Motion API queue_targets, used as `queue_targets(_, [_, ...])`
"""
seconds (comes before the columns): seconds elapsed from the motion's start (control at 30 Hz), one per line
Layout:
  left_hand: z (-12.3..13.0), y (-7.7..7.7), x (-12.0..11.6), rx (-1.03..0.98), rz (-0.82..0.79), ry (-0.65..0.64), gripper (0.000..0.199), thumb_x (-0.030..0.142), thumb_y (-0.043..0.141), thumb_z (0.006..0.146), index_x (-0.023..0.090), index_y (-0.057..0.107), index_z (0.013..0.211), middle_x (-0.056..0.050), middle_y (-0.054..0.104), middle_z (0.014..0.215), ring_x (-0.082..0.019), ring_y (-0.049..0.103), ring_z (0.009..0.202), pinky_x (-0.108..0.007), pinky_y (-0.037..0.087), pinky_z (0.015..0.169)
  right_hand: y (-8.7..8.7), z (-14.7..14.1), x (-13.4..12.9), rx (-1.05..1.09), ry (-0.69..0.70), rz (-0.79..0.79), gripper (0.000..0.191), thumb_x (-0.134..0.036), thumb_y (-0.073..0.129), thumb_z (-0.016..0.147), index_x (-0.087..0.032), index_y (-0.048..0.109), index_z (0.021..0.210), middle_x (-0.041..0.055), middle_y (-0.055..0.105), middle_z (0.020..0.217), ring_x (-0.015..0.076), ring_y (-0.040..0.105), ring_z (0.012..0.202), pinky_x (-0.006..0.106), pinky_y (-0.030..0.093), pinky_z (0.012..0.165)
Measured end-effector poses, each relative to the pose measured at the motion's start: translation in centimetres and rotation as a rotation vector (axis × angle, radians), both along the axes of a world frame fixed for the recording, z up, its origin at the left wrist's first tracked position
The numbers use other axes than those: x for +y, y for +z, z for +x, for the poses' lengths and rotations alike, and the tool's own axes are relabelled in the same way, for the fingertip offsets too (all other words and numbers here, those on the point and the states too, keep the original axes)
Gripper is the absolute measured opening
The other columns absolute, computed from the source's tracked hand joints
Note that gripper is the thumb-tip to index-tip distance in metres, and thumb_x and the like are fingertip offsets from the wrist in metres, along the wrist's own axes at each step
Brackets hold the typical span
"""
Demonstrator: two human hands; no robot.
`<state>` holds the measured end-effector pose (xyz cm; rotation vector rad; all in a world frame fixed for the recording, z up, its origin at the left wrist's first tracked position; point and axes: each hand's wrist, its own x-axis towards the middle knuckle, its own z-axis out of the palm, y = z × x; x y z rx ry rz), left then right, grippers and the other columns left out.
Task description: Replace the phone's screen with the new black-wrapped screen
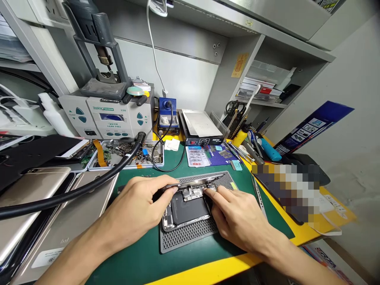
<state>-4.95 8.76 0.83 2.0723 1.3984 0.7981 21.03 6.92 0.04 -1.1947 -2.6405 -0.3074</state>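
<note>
An opened smartphone (190,212) lies on a grey honeycomb-textured pad (190,239), its black battery and metal-shielded board exposed. Its screen panel (198,182) is tilted up along the far side, seen nearly edge-on. My left hand (138,202) pinches the left end of that panel between thumb and fingers. At the phone's right end, my right hand (237,211) is closed, its fingers curled against the housing. Its index fingertip presses on the board near the small metal plates. Whatever lies under that fingertip is hidden.
Behind stands a hot air rework station (111,118) whose black hose (74,198) crosses the left side. A tray of circuit boards (127,158), a heating plate (204,140) and a blue soldering unit (168,114) line the back. Phone backs (71,221) lie left; tools (246,148) sit right.
</note>
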Motion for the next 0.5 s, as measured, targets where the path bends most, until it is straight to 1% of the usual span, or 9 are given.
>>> queue_targets(0.07, [0.0, 0.0, 0.0, 0.006, -0.013, 0.007, 0.026, 0.044, 0.054, 0.094, 0.032, 0.074, 0.107, 0.005, 0.078, 0.103, -0.017, 0.072, 0.092, -0.027, 0.055, 0.085, 0.3, 0.4, -0.2, 0.103, 0.023, 0.022, 0.031, -0.009, 0.051, 0.090, -0.013, 0.063, 0.118, 0.0012, 0.058, 0.075, 0.0166, 0.050, 0.058, 0.032, 0.033, 0.054])
queue_targets(0.13, [0.0, 0.1, 0.0, 0.009, -0.013, 0.009, 0.026, 0.043, 0.054, 0.094, 0.031, 0.074, 0.107, 0.004, 0.078, 0.105, -0.017, 0.072, 0.095, -0.027, 0.055, 0.086, 0.9, 0.9, -0.1, 0.275, 0.034, 0.076, 0.026, -0.010, 0.056, 0.088, -0.012, 0.063, 0.113, 0.0005, 0.053, 0.072, 0.0160, 0.047, 0.059, 0.031, 0.033, 0.054])
queue_targets(0.2, [0.1, 0.3, 0.0, 0.009, -0.010, 0.003, 0.026, 0.042, 0.055, 0.094, 0.030, 0.074, 0.107, 0.003, 0.078, 0.107, -0.018, 0.072, 0.098, -0.028, 0.055, 0.088, 1.8, 1.4, 0.6, 0.446, -0.007, 0.097, 0.026, -0.013, 0.063, 0.086, -0.013, 0.063, 0.112, 0.0017, 0.053, 0.076, 0.0168, 0.051, 0.066, 0.030, 0.038, 0.058])
queue_targets(0.23, [0.1, 0.5, -0.1, 0.007, -0.008, -0.001, 0.026, 0.041, 0.055, 0.094, 0.029, 0.074, 0.106, 0.002, 0.078, 0.107, -0.019, 0.072, 0.098, -0.028, 0.055, 0.087, 2.3, 1.7, 1.1, 0.508, -0.053, 0.053, 0.030, -0.016, 0.065, 0.086, -0.014, 0.062, 0.115, 0.0042, 0.057, 0.084, 0.0186, 0.055, 0.074, 0.032, 0.043, 0.064])
queue_targets(0.27, [0.1, 0.6, -0.2, 0.006, -0.004, -0.005, 0.026, 0.040, 0.054, 0.094, 0.028, 0.074, 0.106, 0.001, 0.078, 0.107, -0.019, 0.072, 0.098, -0.028, 0.056, 0.086, 2.8, 1.8, 1.8, 0.555, -0.083, -0.036, 0.039, -0.020, 0.067, 0.086, -0.015, 0.059, 0.123, 0.0081, 0.062, 0.097, 0.0210, 0.059, 0.086, 0.034, 0.048, 0.073])
queue_targets(0.3, [0.1, 0.8, -0.2, 0.006, 0.001, -0.009, 0.027, 0.040, 0.054, 0.094, 0.027, 0.074, 0.106, 0.000, 0.078, 0.107, -0.020, 0.072, 0.097, -0.028, 0.057, 0.085, 3.2, 1.9, 2.6, 0.584, -0.096, -0.212, 0.051, -0.023, 0.069, 0.085, -0.018, 0.055, 0.134, 0.0111, 0.064, 0.115, 0.0234, 0.061, 0.100, 0.037, 0.050, 0.082])
queue_targets(0.33, [0.2, 0.9, -0.3, 0.009, 0.008, -0.010, 0.027, 0.039, 0.054, 0.094, 0.026, 0.075, 0.106, -0.001, 0.078, 0.106, -0.020, 0.072, 0.096, -0.028, 0.057, 0.084, 3.5, 1.9, 3.5, 0.595, -0.081, -0.397, 0.053, -0.024, 0.069, 0.085, -0.021, 0.054, 0.136, 0.0105, 0.063, 0.127, 0.0244, 0.060, 0.111, 0.040, 0.050, 0.091])
queue_targets(0.4, [0.3, 1.1, -0.4, 0.023, 0.027, -0.008, 0.027, 0.038, 0.053, 0.095, 0.025, 0.075, 0.105, -0.002, 0.078, 0.103, -0.020, 0.073, 0.092, -0.029, 0.058, 0.084, 3.8, 1.8, 4.9, 0.588, -0.033, -0.555, 0.039, -0.026, 0.068, 0.087, -0.024, 0.065, 0.126, 0.0069, 0.069, 0.123, 0.0232, 0.064, 0.110, 0.040, 0.050, 0.096])
queue_targets(0.5, [0.4, 1.2, -0.5, 0.052, 0.070, 0.001, 0.027, 0.036, 0.051, 0.097, 0.026, 0.074, 0.106, -0.001, 0.078, 0.095, -0.019, 0.073, 0.087, -0.029, 0.060, 0.080, 3.7, 1.4, 6.2, 0.596, 0.026, -0.652, 0.024, -0.030, 0.064, 0.091, -0.022, 0.073, 0.112, 0.0051, 0.076, 0.107, 0.0215, 0.069, 0.096, 0.036, 0.054, 0.086])
